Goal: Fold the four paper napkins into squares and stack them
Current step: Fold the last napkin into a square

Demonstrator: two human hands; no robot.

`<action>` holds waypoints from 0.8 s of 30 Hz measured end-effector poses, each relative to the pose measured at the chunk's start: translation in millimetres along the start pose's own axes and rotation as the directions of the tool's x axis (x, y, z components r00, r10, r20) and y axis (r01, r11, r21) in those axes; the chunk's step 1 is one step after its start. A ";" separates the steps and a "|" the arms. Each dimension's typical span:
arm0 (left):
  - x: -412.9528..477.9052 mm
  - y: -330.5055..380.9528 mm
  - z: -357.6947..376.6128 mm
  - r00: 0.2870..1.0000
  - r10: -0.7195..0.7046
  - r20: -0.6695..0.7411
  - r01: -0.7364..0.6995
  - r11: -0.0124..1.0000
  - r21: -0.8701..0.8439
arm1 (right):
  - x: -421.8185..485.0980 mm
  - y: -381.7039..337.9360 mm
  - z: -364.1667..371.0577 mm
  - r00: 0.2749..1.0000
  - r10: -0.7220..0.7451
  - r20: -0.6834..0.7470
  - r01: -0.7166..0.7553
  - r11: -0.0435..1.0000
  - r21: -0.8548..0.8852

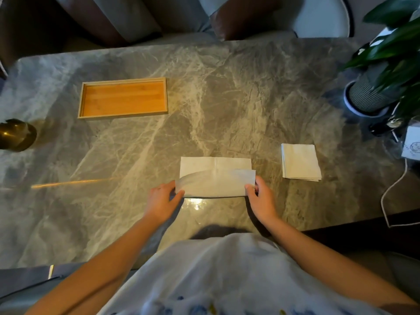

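Pinching the near corners of a white rectangular paper napkin [216,178], we held it with our left hand [162,201] on its left end and our right hand [261,200] on its right end, thumbs and fingers clamped on the paper. Its near half curved up over the far half, which lay flat on the grey marble table [227,98]. A stack of folded white square napkins [300,162] lay well right. A shallow rectangular wooden tray [123,97] sat far left.

left hand [162,200] pinching, right hand [261,196] pinching
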State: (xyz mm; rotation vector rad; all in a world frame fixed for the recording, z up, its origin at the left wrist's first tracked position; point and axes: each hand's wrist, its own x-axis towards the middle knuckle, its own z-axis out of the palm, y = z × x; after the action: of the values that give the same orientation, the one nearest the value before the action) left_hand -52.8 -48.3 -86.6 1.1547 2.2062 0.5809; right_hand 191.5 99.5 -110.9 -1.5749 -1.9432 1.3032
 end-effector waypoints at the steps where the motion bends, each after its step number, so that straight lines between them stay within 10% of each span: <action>1: 1.4 -1.6 -1.6 1.000 -0.016 0.015 0.016 1.000 -0.001 | 0.3 -0.7 1.8 1.000 0.007 -0.018 -0.007 1.000 0.000; 24: 26.4 -4.3 1.7 0.999 0.014 0.039 -0.015 1.000 0.009 | 15.6 -7.5 -14.1 0.999 0.028 0.034 -0.025 0.997 -0.074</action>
State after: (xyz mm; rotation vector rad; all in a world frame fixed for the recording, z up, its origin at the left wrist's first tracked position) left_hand -66.3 -28.2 -98.1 1.1783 2.1717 0.5498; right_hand 191.8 119.9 -101.9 -1.6278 -2.0204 1.2919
